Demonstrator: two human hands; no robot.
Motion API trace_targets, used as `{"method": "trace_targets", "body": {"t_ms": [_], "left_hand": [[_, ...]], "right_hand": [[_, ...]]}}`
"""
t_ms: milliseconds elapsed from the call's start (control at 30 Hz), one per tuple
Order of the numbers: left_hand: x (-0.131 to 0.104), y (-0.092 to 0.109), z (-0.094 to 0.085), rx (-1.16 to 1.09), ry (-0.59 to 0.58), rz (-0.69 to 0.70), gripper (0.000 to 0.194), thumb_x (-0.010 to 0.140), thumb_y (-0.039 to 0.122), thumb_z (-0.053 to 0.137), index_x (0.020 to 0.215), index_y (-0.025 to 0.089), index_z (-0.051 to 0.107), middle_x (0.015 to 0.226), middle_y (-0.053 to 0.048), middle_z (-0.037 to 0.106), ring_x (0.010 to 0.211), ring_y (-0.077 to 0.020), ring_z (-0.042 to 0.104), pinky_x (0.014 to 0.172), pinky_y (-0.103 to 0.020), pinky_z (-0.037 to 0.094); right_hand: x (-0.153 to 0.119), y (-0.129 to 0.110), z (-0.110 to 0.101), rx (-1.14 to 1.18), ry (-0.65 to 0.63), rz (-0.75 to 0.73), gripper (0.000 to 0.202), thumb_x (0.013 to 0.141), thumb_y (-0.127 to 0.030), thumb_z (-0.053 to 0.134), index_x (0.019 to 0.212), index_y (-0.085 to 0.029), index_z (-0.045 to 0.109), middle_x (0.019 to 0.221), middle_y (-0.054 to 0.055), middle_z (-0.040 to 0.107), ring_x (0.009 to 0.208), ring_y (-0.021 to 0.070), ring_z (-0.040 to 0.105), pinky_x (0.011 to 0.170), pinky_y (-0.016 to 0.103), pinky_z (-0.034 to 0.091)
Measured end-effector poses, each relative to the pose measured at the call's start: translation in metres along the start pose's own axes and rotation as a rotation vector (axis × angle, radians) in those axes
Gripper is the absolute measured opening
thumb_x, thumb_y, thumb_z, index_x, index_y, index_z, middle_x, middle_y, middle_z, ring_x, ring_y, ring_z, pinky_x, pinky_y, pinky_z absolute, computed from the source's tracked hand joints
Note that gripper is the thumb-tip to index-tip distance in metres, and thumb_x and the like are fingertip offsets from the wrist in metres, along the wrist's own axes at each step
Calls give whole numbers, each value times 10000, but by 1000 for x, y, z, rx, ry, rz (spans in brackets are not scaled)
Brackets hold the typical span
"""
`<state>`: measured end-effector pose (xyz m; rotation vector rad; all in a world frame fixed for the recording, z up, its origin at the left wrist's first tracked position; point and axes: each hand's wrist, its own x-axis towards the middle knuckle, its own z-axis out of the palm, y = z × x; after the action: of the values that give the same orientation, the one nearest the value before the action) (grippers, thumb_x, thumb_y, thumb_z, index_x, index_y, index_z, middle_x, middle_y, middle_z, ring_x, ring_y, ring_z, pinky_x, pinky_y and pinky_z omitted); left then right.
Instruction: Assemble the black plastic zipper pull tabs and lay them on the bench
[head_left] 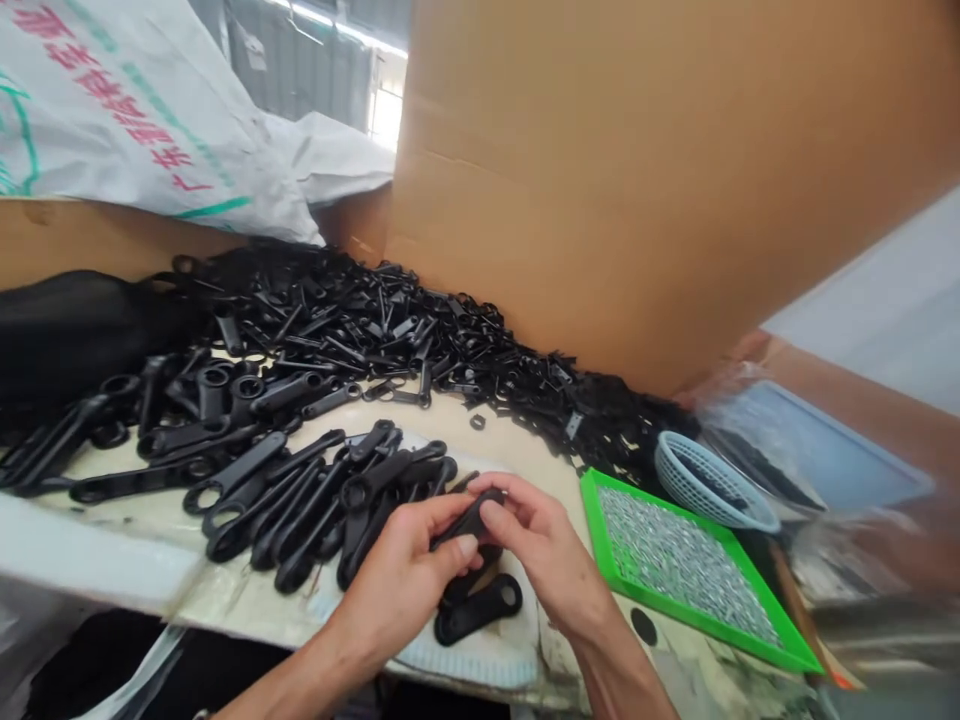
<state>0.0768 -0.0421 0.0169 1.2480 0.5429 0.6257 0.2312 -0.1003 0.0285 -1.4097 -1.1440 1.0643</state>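
Note:
Between both hands is a black plastic arm-shaped part (pixel 471 522) with a rounded end. My left hand (pixel 420 560) is closed on its near end, thumb on top. My right hand (pixel 525 525) pinches the far end between thumb and fingers; the fingers hide much of the part. Just below the hands, another black part with a round hole (pixel 484 608) lies on the table. To the left, close to my left hand, several long black ring-ended parts (pixel 300 500) lie side by side in a loose row.
A big heap of small black pieces (pixel 375 320) covers the back of the table (pixel 510 440). On the right stand a green tray (pixel 600 540) of small metal pieces and a pale blue basket (pixel 664 465). Cardboard (pixel 637 180) rises behind; a white sack (pixel 150 110) hangs at upper left.

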Motion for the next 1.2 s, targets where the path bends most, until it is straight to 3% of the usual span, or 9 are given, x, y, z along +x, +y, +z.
{"method": "trace_targets", "body": {"t_ms": [233,400,467,700,867,967,1033,1133,1200], "left_hand": [[10,-7,6,112,9,-13,346,815,209,625,1137,161,741,841,-19,698,715,-135,556,684,-240,440],[19,5,10,87,-74,85,364,803,153,631,1149,192,740,993,-14,748,953,-187,646,850,-248,477],[20,9,12,134,-58,118,346,808,157,639,1135,202,747,1020,-10,757,969,-194,658,870,-254,480],[11,8,12,326,-17,209,336,866,152,587,1151,238,744,1008,7,765,919,-183,681,843,-257,491],[11,2,13,476,9,230,350,877,166,569,1169,256,738,829,14,736,738,-155,640,719,-242,462],[16,-1,11,387,2,127,268,880,226,581,1071,199,767,773,-5,700,685,-152,592,665,-240,439],[19,1,8,239,-65,76,268,894,286,589,1068,172,758,769,-14,672,688,-147,570,648,-231,427],[22,7,4,57,-175,15,393,948,424,540,1181,158,711,815,-35,650,714,-140,552,648,-225,415],[21,11,2,0,-173,-21,450,961,481,510,1175,139,709,861,-59,656,750,-147,563,686,-235,436]], "right_hand": [[-1,6,-5,38,124,-82,168,851,-360,728,936,-216,726,755,-19,687,663,111,637,631,207,514],[-2,1,-15,100,173,-103,133,817,-303,779,946,-269,769,861,-26,752,728,94,670,686,167,536],[-4,1,-18,85,193,-125,156,827,-281,777,982,-305,775,887,-41,763,758,76,680,719,135,534],[-12,1,-20,21,171,-209,196,824,-228,775,983,-343,783,923,-47,787,795,84,726,726,115,559],[-14,8,-12,-28,270,-261,129,826,-215,762,920,-302,779,805,-38,775,633,89,700,601,141,569],[-12,17,-12,-5,301,-172,119,816,-279,782,934,-260,776,808,-3,769,640,117,689,605,195,582],[-8,20,-14,36,340,-120,191,801,-324,798,968,-236,772,881,28,772,722,145,698,671,242,595],[-4,17,-20,137,364,-83,259,783,-373,811,986,-221,765,924,49,771,782,172,705,751,308,604],[-2,11,-23,199,347,-75,258,771,-393,817,952,-218,761,925,56,775,824,190,720,803,340,605]]}}
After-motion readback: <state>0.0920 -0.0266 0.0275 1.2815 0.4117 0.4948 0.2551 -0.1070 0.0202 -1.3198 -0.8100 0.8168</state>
